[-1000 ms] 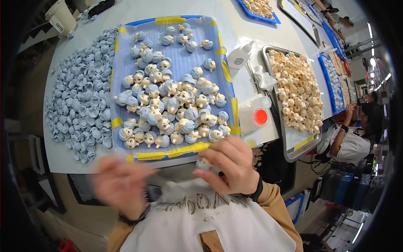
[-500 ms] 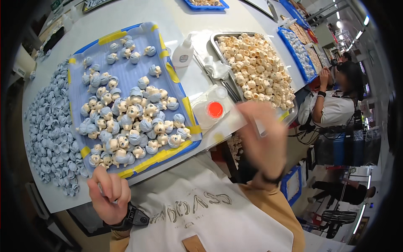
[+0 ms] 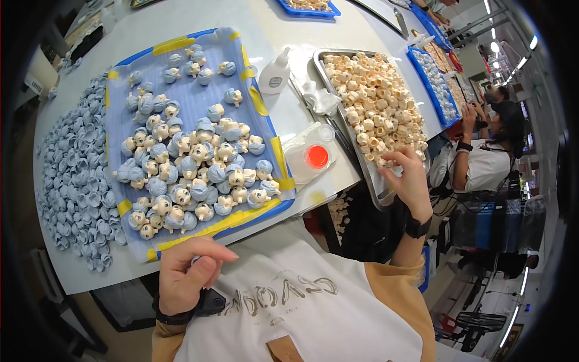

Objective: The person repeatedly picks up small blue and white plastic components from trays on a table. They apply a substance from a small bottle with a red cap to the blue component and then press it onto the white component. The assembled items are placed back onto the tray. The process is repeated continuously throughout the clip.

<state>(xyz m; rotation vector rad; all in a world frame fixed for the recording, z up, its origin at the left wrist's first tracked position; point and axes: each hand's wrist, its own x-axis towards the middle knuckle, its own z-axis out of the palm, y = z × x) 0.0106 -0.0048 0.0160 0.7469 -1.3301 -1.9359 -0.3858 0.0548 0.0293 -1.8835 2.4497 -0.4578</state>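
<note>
Nearest, left hand (image 3: 188,277): fingers curled in before the white shirt (image 3: 271,320), a bit of grey-blue showing among them; I can't tell whether it's gripped.
Right hand (image 3: 411,184): well apart from the left, thumb and forefinger at the near edge of the beige pieces (image 3: 380,114) in the metal tray (image 3: 377,192); whether they pinch one, I can't tell.
Doll heads (image 3: 180,195): blue-haired, heaped on the lined blue tray (image 3: 196,99).
Blue shells (image 3: 78,175): piled left of that.
Co-worker (image 3: 482,163): off beyond the metal tray.

Blue shells (image 3: 78,175), trays (image 3: 280,207) on table (image 3: 265,27)
</note>
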